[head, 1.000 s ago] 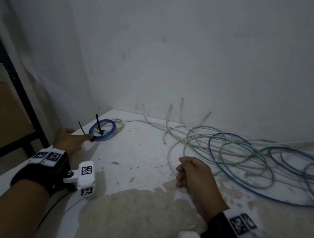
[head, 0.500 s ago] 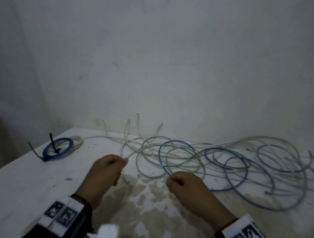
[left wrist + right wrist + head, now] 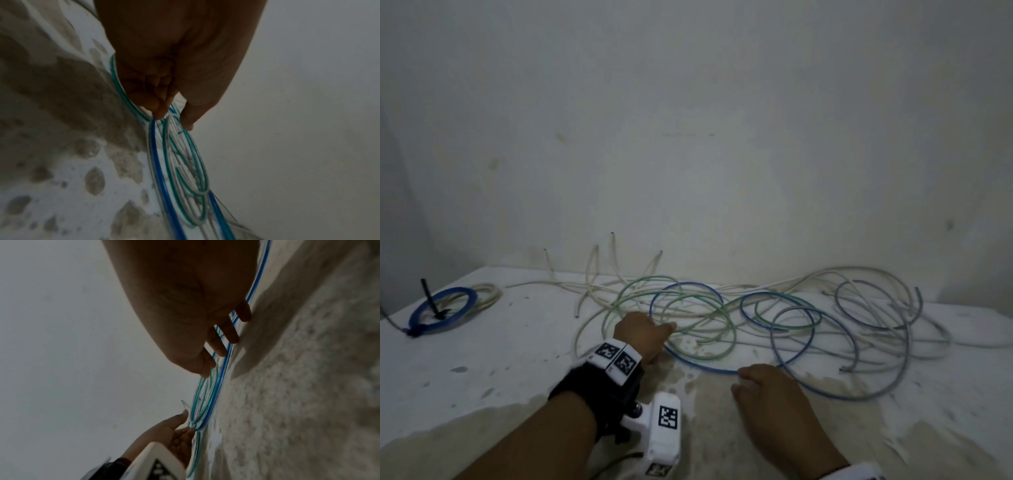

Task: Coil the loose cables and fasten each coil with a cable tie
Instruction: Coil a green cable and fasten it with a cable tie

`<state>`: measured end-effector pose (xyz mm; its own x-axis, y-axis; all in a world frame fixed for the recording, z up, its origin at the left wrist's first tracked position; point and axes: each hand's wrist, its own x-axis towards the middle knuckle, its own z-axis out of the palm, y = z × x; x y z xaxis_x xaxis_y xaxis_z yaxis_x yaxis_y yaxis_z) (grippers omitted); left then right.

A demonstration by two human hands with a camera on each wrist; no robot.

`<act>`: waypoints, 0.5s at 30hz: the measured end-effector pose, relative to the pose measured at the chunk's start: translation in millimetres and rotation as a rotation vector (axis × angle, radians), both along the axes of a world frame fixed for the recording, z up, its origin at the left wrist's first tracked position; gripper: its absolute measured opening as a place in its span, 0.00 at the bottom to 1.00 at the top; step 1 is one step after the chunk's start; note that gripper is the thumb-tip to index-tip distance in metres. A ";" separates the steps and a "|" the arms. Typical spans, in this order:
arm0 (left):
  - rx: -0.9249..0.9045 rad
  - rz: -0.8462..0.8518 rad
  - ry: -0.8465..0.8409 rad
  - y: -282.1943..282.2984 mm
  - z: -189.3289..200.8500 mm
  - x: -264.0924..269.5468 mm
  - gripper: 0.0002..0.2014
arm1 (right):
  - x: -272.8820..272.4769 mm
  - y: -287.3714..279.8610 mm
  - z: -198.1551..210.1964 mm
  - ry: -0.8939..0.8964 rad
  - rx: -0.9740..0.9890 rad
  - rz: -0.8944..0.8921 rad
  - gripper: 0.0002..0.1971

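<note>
A tangle of loose cables [image 3: 756, 318], green, blue, white and grey, sprawls along the wall on the white table [image 3: 517, 359]. My left hand [image 3: 667, 330] reaches into its left end. In the left wrist view that hand [image 3: 174, 120] has its thumb and curled fingers closed around green and blue loops [image 3: 185, 162]. My right hand [image 3: 739, 377] lies nearer me, its straight fingertips [image 3: 232, 337] touching a blue cable [image 3: 222, 369] on the table. A blue coil [image 3: 441, 308] bound with a black cable tie [image 3: 429, 298] lies at the far left.
A white coil [image 3: 489, 294] sits just behind the blue coil. Several white cable ends [image 3: 613, 253] stick up against the wall [image 3: 688, 137]. Brownish worn patches [image 3: 705, 428] cover the table's near part. The table's left edge runs close to the tied coil.
My left hand left the tied blue coil and moved right into the loose tangle, taking hold of loops. The right hand uncurled and came down on the blue cable. The view swung right.
</note>
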<state>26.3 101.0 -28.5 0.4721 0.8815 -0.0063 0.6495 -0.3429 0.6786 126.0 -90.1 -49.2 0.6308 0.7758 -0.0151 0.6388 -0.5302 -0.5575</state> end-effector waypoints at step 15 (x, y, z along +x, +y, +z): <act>-0.131 -0.145 -0.832 -31.0 72.4 -18.6 0.09 | -3.4 -3.0 7.3 0.126 0.250 -0.170 0.23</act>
